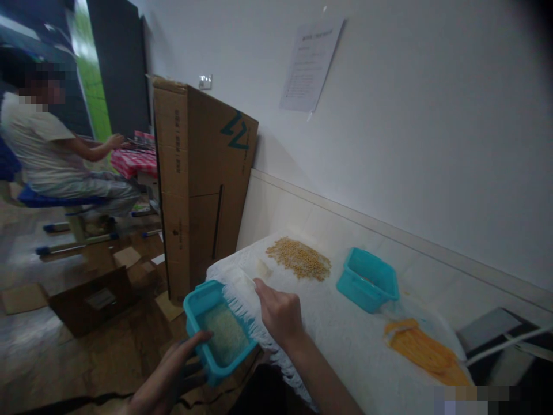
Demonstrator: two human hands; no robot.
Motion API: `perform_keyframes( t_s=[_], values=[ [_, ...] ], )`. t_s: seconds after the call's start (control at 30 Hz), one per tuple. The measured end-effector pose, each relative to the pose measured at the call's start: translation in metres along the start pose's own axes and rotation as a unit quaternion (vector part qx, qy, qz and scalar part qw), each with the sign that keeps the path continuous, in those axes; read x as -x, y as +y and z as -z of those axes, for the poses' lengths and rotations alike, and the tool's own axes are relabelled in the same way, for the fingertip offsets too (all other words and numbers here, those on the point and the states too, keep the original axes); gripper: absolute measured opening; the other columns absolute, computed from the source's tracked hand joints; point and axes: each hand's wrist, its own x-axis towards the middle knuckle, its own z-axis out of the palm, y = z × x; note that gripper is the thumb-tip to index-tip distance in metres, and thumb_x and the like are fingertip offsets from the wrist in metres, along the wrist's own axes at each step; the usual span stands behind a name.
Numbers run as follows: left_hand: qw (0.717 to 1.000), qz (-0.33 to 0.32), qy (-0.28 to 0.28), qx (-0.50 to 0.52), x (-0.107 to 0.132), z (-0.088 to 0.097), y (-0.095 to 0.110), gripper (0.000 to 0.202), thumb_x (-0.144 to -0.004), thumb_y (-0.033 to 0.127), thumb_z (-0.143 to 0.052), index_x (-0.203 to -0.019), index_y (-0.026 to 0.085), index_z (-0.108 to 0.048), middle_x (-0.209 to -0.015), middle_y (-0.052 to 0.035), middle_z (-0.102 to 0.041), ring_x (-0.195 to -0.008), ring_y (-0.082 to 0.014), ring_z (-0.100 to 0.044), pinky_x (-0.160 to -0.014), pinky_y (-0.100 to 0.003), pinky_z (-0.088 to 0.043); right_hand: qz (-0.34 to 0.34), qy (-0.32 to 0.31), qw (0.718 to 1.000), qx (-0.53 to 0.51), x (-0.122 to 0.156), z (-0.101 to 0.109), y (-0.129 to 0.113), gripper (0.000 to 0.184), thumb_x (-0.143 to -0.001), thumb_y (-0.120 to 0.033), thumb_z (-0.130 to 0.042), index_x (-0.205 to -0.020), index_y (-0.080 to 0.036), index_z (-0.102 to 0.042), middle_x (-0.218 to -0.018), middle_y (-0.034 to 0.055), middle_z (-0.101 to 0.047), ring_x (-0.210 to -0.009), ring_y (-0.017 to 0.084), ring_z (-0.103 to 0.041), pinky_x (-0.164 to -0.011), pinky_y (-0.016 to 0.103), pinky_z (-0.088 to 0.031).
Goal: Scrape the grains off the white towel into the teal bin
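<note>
1. Our left hand [179, 362] has its grip clamped on the left wall of the tub [233, 367], thumb over the rim.
2. The tub sits just off the edge of the cloth [332, 337], open side up, long axis running far left to near right, grain [224, 334] inside.
3. We judge the step as gathering grain; the next move calls for keeping the tub steady under the fringe [237, 301].
4. Our right hand [280, 311] curls at the cloth's edge; we cannot tell whether it pinches anything.
5. Beans [300, 259] lie beyond.
</note>
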Motion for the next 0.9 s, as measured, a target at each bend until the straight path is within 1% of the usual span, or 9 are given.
perform_keyframes(
  t_s=[0.1, 0.2, 0.33, 0.43, 0.5, 0.67, 0.77, 0.83, 0.9],
  values=[
    [1.000, -0.004, 0.001, 0.004, 0.003, -0.001, 0.001, 0.074, -0.077, 0.050, -0.095, -0.134, 0.013, -0.066, -0.121, -0.0185, -0.083, -0.095, -0.0338, -0.084, -0.080, -0.043, -0.064, 0.013, 0.002, 1.000, -0.021, 0.005, 0.009, -0.013, 0.038, -0.108, -0.010, -0.049, -0.130, -0.014, -0.079, -0.080, 0.0027, -0.084, -0.055, 0.013, -0.073, -0.052, 0.026, -0.042],
    [1.000, 0.000, -0.008, 0.005, 0.003, 0.001, 0.002, 0.076, -0.075, 0.054, -0.096, -0.133, 0.013, -0.068, -0.121, -0.0185, -0.083, -0.096, -0.0353, -0.084, -0.081, -0.044, -0.064, 0.019, 0.015, 0.999, -0.025, 0.003, 0.015, -0.017, 0.038, -0.107, -0.010, -0.049, -0.131, -0.013, -0.078, -0.080, 0.0030, -0.084, -0.055, 0.014, -0.073, -0.052, 0.026, -0.043],
    [1.000, 0.002, -0.025, -0.002, -0.004, 0.005, 0.000, 0.079, -0.076, 0.057, -0.096, -0.135, 0.014, -0.067, -0.115, -0.0167, -0.084, -0.093, -0.0334, -0.084, -0.082, -0.043, -0.064, 0.004, 0.011, 1.000, -0.005, -0.003, 0.007, -0.009, 0.039, -0.104, -0.007, -0.054, -0.132, -0.014, -0.079, -0.081, 0.0037, -0.085, -0.058, 0.014, -0.075, -0.053, 0.025, -0.044],
    [1.000, 0.006, -0.017, -0.005, -0.006, 0.005, -0.002, 0.075, -0.078, 0.055, -0.095, -0.134, 0.014, -0.067, -0.112, -0.0178, -0.085, -0.089, -0.0327, -0.084, -0.077, -0.042, -0.063, 0.005, -0.008, 1.000, -0.009, -0.003, 0.001, -0.005, 0.041, -0.100, -0.005, -0.056, -0.132, -0.015, -0.080, -0.086, 0.0040, -0.086, -0.060, 0.014, -0.076, -0.055, 0.023, -0.046],
    [1.000, -0.005, -0.013, -0.003, -0.004, 0.003, -0.002, 0.073, -0.079, 0.055, -0.093, -0.134, 0.014, -0.067, -0.113, -0.0182, -0.085, -0.089, -0.0329, -0.084, -0.077, -0.042, -0.063, 0.011, -0.021, 0.999, -0.025, 0.001, 0.003, -0.008, 0.045, -0.098, -0.003, -0.055, -0.134, -0.015, -0.079, -0.090, 0.0044, -0.087, -0.062, 0.014, -0.077, -0.056, 0.022, -0.049],
    [1.000, -0.008, -0.007, -0.004, 0.003, 0.000, 0.001, 0.077, -0.074, 0.059, -0.095, -0.132, 0.014, -0.069, -0.118, -0.0187, -0.084, -0.094, -0.0351, -0.084, -0.082, -0.044, -0.063, 0.043, -0.020, 0.995, -0.091, 0.012, 0.024, -0.035, 0.045, -0.098, -0.005, -0.053, -0.137, -0.012, -0.075, -0.102, 0.0093, -0.088, -0.072, 0.016, -0.081, -0.065, 0.023, -0.059],
    [1.000, -0.013, -0.026, -0.005, 0.004, 0.000, 0.003, 0.084, -0.070, 0.062, -0.096, -0.132, 0.014, -0.070, -0.119, -0.0202, -0.084, -0.098, -0.0369, -0.083, -0.087, -0.046, -0.063, 0.059, -0.002, 0.991, -0.117, 0.014, 0.034, -0.046, 0.044, -0.101, -0.006, -0.050, -0.138, -0.010, -0.073, -0.099, 0.0097, -0.088, -0.072, 0.017, -0.081, -0.065, 0.024, -0.061],
    [1.000, -0.012, -0.029, -0.002, 0.003, 0.001, 0.003, 0.085, -0.069, 0.063, -0.097, -0.132, 0.013, -0.068, -0.116, -0.0209, -0.085, -0.097, -0.0378, -0.083, -0.087, -0.047, -0.063, 0.060, 0.015, 0.991, -0.115, 0.012, 0.037, -0.040, 0.043, -0.104, -0.006, -0.048, -0.138, -0.009, -0.074, -0.097, 0.0095, -0.088, -0.070, 0.016, -0.080, -0.064, 0.023, -0.060],
    [1.000, -0.006, -0.016, -0.004, 0.001, 0.000, 0.002, 0.079, -0.071, 0.061, -0.096, -0.128, 0.013, -0.069, -0.110, -0.0198, -0.085, -0.093, -0.0371, -0.083, -0.084, -0.047, -0.063, 0.038, 0.028, 0.995, -0.084, 0.010, 0.037, -0.022, 0.039, -0.108, -0.008, -0.049, -0.136, -0.010, -0.077, -0.095, 0.0094, -0.089, -0.066, 0.014, -0.079, -0.063, 0.021, -0.058]
  ],
)
